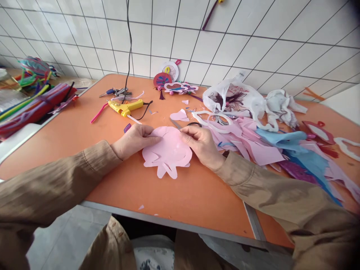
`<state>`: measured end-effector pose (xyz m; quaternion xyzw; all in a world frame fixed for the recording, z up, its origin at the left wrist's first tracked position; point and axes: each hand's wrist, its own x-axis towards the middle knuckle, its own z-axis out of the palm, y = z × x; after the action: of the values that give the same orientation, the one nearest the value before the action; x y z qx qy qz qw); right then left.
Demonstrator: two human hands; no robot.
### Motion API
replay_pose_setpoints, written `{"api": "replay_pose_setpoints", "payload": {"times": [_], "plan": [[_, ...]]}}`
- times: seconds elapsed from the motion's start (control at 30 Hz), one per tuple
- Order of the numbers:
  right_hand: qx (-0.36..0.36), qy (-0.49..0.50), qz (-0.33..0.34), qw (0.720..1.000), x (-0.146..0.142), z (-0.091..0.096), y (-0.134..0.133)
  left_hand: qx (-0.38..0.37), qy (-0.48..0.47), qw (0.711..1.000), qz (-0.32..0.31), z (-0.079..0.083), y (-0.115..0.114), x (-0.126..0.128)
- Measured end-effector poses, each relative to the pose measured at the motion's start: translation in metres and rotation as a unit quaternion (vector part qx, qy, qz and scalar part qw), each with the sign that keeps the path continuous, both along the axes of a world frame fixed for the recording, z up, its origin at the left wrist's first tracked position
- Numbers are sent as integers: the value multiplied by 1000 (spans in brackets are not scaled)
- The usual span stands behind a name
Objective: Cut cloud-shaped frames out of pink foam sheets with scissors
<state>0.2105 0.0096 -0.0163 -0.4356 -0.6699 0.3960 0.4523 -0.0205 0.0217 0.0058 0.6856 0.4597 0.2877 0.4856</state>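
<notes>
1. A yellow glue gun [125,108] is being held up by the orange surface [112,187], behind the left hand and a bit to its left.
2. The left hand [136,141] is being kept nearly closed, and the top left edge of the paper is being pinched under its thumb.
3. The pink paper shape [170,144] is being held right between the two hands, over the near part of the surface. Its small leg-like strips are being pointed toward the person's body. A long way cannot be told, as it looks about as wide as it is tall.
4. Scissors [194,124] are being partly hidden by the paper and the right hand.
5. The right hand [203,146] is being kept nearly closed too, with the top right edge being pinched. The paper is being touched by both hands, so neither is nearer.
</notes>
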Motion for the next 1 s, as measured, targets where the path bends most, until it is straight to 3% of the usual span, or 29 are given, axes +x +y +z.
{"api": "replay_pose_setpoints", "payload": {"times": [0.23, 0.53, 0.7, 1.0], "plan": [[38, -54, -21, 998, 1, -1, 0, -36, -53, 998, -11, -1, 0, 2], [71, -59, -22, 996, -2, 1, -2, 0, -63, 997, -49, 0, -4, 5], [70, -46, -49, 995, 0, 3, -2, -30, -80, 996, -2, -1, -8, 6], [84, -16, -77, 993, 2, 3, -2, -5, -24, 1000, -13, -1, -9, 6]]}}
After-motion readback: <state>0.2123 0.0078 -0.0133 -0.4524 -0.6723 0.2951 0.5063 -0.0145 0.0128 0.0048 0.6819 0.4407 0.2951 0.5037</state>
